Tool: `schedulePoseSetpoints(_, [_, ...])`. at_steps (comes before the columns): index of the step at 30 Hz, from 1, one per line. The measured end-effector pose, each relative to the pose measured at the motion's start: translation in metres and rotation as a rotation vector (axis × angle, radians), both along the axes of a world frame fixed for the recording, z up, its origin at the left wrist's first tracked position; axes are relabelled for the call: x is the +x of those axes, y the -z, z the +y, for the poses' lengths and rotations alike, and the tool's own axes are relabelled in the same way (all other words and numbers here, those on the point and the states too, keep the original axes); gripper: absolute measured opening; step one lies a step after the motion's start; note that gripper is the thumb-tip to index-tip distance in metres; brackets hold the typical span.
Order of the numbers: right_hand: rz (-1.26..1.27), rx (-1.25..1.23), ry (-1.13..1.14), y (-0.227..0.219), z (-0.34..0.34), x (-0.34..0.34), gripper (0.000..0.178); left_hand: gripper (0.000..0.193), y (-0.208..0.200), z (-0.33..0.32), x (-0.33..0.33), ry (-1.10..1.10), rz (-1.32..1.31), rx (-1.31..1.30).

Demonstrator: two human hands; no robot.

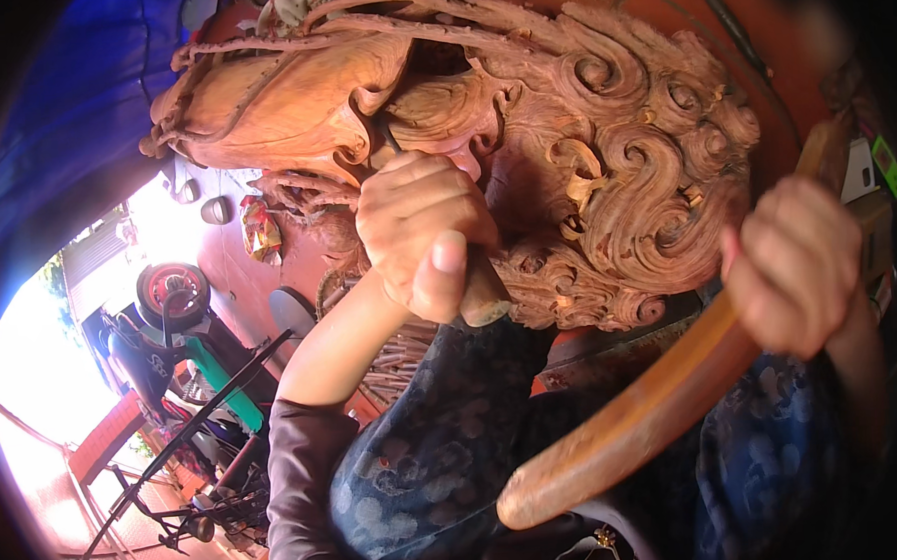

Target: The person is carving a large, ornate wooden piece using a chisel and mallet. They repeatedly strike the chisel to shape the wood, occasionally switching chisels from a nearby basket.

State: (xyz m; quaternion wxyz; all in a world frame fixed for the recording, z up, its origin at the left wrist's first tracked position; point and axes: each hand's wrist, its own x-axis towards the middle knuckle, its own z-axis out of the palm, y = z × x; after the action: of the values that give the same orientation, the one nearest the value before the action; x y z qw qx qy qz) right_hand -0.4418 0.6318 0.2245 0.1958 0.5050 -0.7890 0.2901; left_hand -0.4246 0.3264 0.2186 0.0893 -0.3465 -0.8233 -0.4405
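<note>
A large reddish-brown wood carving (645, 186) with deep swirls and folds lies across the upper middle, curled shavings caught in its scrolls. My left hand (426, 231) is closed round the wooden handle of a chisel (486, 300). The chisel tilts, its butt toward me; a short stretch of dark metal shows above the fist against the carving's folds, and its tip is hard to make out. At the right, my right hand (793, 270), slightly blurred, grips a curved wooden mallet (625, 432). The mallet's thick rounded end hangs over my lap, apart from the chisel.
Bundled thin rods (407, 357) lie beside my left forearm. A red and yellow packet (259, 230) rests on the reddish floor. Farther left stand a motorbike (136, 349) and a wheel (172, 295). Blue sheeting (61, 127) hangs upper left; a dark rod (727, 18) lies upper right.
</note>
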Motion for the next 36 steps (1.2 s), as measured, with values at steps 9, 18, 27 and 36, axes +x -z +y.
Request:
schedulePoseSetpoints(9, [-0.129, 0.103, 0.092, -0.003, 0.012, -0.031, 0.021, 0.031, -0.012, -0.004, 0.005, -0.005, -0.077, -0.013])
schedulePoseSetpoints(18, [-0.23, 0.073, -0.102, 0.001, 0.016, 0.002, 0.018, 0.057, -0.06, 0.023, 0.033, 0.348, -0.2, 0.197])
schedulePoseSetpoints(27, [-0.214, 0.198, -0.209, -0.003, 0.006, 0.026, 0.015, 0.029, -0.068, 0.029, 0.035, 0.356, -0.172, -0.411])
schedulePoseSetpoints(36, [-0.191, 0.212, -0.184, 0.0, 0.0, 0.027, 0.014, 0.032, -0.02, -0.002, 0.014, 0.338, -0.199, -0.304])
